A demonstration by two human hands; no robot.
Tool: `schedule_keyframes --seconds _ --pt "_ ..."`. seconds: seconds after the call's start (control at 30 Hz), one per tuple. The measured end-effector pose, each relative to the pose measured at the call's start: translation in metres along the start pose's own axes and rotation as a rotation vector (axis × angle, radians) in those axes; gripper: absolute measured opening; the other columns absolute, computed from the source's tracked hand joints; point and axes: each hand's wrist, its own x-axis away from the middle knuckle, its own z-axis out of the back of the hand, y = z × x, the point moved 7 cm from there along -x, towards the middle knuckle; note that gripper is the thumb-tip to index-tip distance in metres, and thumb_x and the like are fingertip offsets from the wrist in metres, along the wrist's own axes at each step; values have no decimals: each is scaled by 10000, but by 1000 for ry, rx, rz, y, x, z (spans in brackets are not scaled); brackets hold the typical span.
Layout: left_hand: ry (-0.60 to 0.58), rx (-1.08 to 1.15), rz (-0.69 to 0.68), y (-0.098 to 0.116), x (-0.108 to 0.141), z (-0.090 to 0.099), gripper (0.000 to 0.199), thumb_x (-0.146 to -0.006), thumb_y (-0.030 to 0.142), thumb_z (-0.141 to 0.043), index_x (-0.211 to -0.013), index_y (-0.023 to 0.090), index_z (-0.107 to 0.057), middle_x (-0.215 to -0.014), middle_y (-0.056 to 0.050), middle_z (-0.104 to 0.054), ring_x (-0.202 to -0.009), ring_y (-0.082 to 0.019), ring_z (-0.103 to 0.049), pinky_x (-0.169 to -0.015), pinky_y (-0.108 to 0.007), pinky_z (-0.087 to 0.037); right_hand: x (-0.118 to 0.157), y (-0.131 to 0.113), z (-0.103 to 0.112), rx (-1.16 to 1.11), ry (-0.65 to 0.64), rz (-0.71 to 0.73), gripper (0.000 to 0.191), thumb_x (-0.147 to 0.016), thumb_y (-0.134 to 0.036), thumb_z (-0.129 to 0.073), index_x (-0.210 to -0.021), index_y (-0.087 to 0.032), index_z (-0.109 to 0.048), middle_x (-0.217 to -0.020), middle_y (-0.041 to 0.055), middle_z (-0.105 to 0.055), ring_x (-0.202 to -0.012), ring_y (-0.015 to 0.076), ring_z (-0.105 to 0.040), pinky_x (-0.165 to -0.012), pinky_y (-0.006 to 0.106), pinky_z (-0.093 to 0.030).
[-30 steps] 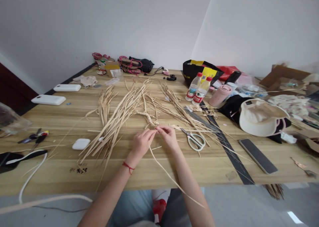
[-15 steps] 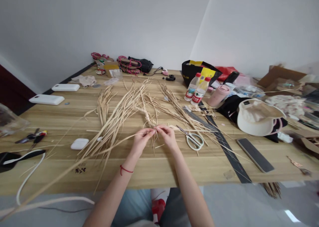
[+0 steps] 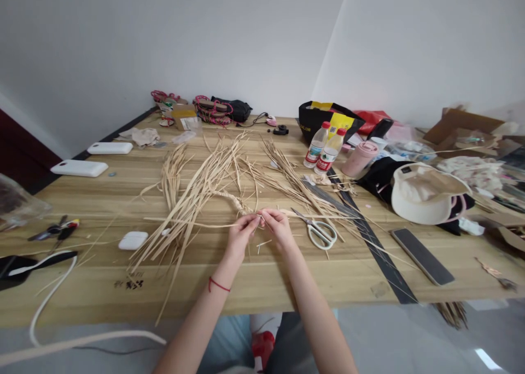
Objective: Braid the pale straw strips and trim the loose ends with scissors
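Note:
A braided straw cord [image 3: 233, 199] runs over the table to my two hands, which meet at its near end. My left hand [image 3: 243, 233] is pinched on the straw, a long strand sticking out to its left. Fingertips of my right hand [image 3: 276, 226] press on the same end from the other side. Loose straw [image 3: 200, 182] lies in a heap beyond and left of my hands, with more straw [image 3: 287, 171] to the right. Scissors [image 3: 322, 233] with pale green handles lie right of my right hand.
Two bottles [image 3: 326, 151], a pink cup [image 3: 361, 158], a black bag [image 3: 328, 120] and a cream cap [image 3: 429, 193] stand or lie to the right. A dark phone [image 3: 422, 256] is near the front edge. At left are a white case [image 3: 133, 240] and white devices [image 3: 80, 168].
Both hands have shifted slightly right and nearer, still together. The braided cord now lies more slanted, and the long strand from my left hand points left instead of trailing toward the lower left.

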Motion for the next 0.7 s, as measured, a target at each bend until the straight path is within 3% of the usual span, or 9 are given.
schedule_keyframes --seconds 0.1,0.17,0.27,0.5,0.7 --pt "88 -40 -186 8 7 -3 249 -702 375 -702 -811 151 -698 -822 -70 -699 -731 -163 -632 -630 -265 -504 1 2 1 -70 32 -24 244 -610 -385 -761 -739 -185 -709 -549 -27 -561 -519 88 -457 -533 215 -415" --pt "130 -100 -326 18 12 -4 206 -725 343 -689 -811 156 -698 -863 -79 -696 -822 -185 -640 -758 -324 -520 1 2 2 -100 59 -23 240 -599 -377 -772 -731 -185 -711 -562 -23 -568 -513 81 -444 -519 205 -407" --pt "125 -182 -441 26 19 -8 190 -770 328 -649 -853 165 -701 -905 -94 -691 -857 -196 -641 -806 -371 -527 1 4 3 -116 92 -14 246 -604 -386 -767 -740 -189 -711 -571 -17 -574 -500 81 -425 -494 202 -399" --pt "101 -207 -489 27 21 -10 183 -787 305 -636 -895 176 -708 -889 -84 -680 -845 -190 -639 -772 -356 -542 -2 8 5 -136 87 -24 247 -600 -378 -768 -741 -186 -701 -599 -13 -603 -474 71 -390 -464 205 -357" --pt "112 -212 -502 32 17 -4 129 -761 292 -665 -803 179 -711 -797 -54 -663 -771 -166 -627 -721 -327 -532 -1 10 3 -124 83 -70 231 -588 -357 -780 -725 -186 -708 -627 -8 -644 -454 63 -400 -455 209 -347"
